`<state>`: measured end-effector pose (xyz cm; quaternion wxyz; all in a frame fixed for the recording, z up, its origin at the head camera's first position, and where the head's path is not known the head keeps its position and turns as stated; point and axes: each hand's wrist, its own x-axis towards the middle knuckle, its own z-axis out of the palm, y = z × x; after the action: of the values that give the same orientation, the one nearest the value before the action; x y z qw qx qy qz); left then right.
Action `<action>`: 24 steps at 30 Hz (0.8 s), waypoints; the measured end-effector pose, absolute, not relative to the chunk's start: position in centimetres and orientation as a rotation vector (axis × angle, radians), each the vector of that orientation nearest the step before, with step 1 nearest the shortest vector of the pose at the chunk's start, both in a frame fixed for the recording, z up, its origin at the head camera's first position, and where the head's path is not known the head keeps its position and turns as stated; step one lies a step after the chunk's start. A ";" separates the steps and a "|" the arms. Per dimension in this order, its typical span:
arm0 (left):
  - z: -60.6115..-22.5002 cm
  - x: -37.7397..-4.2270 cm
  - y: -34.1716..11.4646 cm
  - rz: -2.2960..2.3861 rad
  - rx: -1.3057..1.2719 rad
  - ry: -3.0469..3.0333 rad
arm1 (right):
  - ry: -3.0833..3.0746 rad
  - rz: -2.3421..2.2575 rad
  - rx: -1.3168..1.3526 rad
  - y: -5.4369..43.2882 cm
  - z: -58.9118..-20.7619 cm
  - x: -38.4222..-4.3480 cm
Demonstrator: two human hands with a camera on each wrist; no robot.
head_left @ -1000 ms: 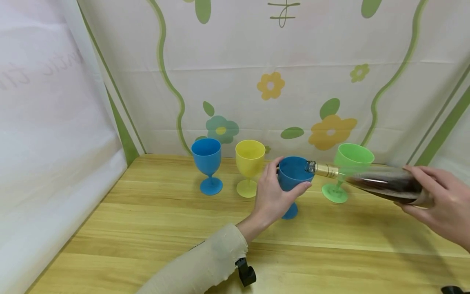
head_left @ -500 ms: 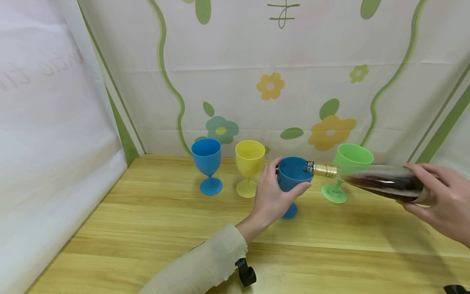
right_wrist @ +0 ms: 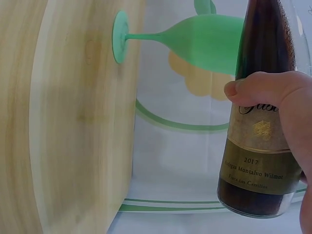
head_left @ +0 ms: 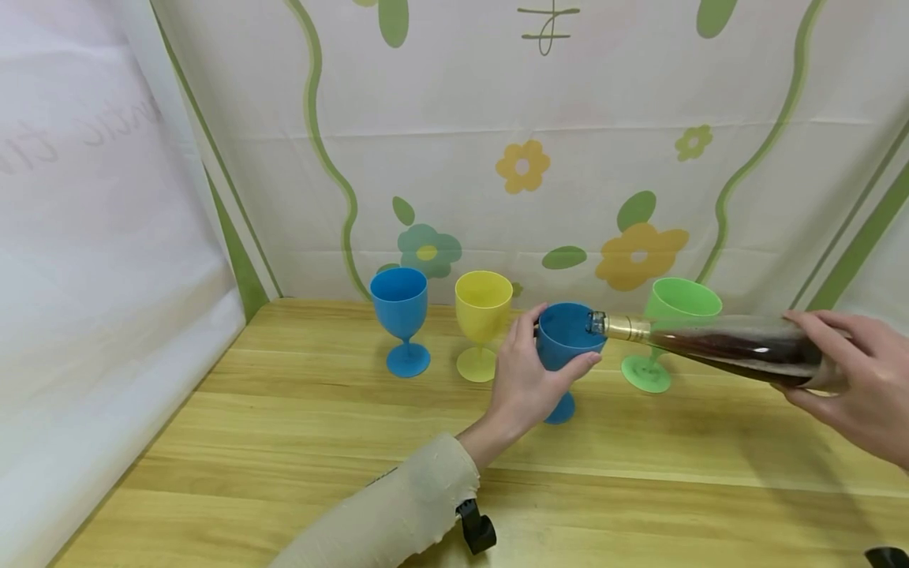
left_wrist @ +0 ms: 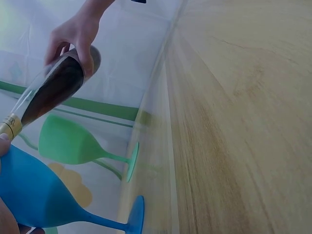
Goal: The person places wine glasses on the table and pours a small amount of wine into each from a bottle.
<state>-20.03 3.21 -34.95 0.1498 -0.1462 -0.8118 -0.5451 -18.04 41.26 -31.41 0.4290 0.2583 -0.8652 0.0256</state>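
My left hand grips the bowl of a blue goblet, thumb on the near side. The goblet stands upright on the wooden table. My right hand holds a clear glass wine bottle near its base, tipped almost level. Its gold-collared neck points left, and the mouth lies at the goblet's rim. Dark red liquid extends along the bottle to the start of the neck. In the right wrist view, the bottle's label shows below my thumb. The left wrist view has the goblet's stem and foot uncovered.
Behind the bottle stands a green goblet, partly covered by it. A yellow goblet and another blue goblet stand left of my left hand. A flower-print cloth hangs behind the wooden table.
The bottle is tipped slightly more, and its dark liquid reaches nearer the neck. My right hand has shifted a little rightward. The left hand and its goblet stay in place.
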 end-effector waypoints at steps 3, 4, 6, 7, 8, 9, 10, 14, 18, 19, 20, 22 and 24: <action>-35.0 -20.0 3.2 -1.565 -0.418 -2.334 | -2.156 0.072 0.663 41.2 -31.2 -18.1; -35.0 -20.0 3.2 -1.565 -0.418 -2.334 | -2.156 0.072 0.670 41.2 -31.2 -18.1; -35.0 -20.0 3.2 -1.565 -0.417 -2.334 | -2.158 0.067 0.680 41.2 -31.0 -18.2; -35.0 -20.0 3.2 -1.566 -0.417 -2.334 | -2.159 0.066 0.683 41.2 -31.0 -18.2; -35.0 -20.0 3.2 -1.567 -0.417 -2.334 | -2.161 0.064 0.685 41.2 -31.0 -18.2; -35.0 -20.0 3.2 -1.566 -0.415 -2.335 | -2.162 0.061 0.686 41.2 -30.9 -18.2; -35.0 -20.0 3.2 -1.566 -0.415 -2.336 | -2.164 0.063 0.686 41.2 -30.9 -18.2; -34.9 -20.0 3.2 -1.560 -0.413 -2.339 | -2.167 0.060 0.688 41.1 -30.7 -18.2; -35.0 -20.0 3.1 -1.551 -0.416 -2.334 | -2.168 0.046 0.694 41.0 -30.6 -18.3; -35.0 -20.0 3.1 -1.551 -0.417 -2.332 | -2.169 0.043 0.695 41.0 -30.5 -18.3; -35.0 -20.0 3.1 -1.551 -0.418 -2.331 | -2.168 0.042 0.696 41.0 -30.5 -18.3; -35.0 -20.0 3.2 -1.551 -0.418 -2.327 | -2.167 0.047 0.700 41.0 -30.5 -18.3; -35.0 -19.9 3.2 -1.556 -0.418 -2.328 | -2.167 0.059 0.706 41.0 -30.4 -18.4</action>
<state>-19.93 3.19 -35.00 0.1546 -0.1460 -0.8124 -0.5429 -18.37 41.04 -30.41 0.4177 0.2812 -0.8636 0.0234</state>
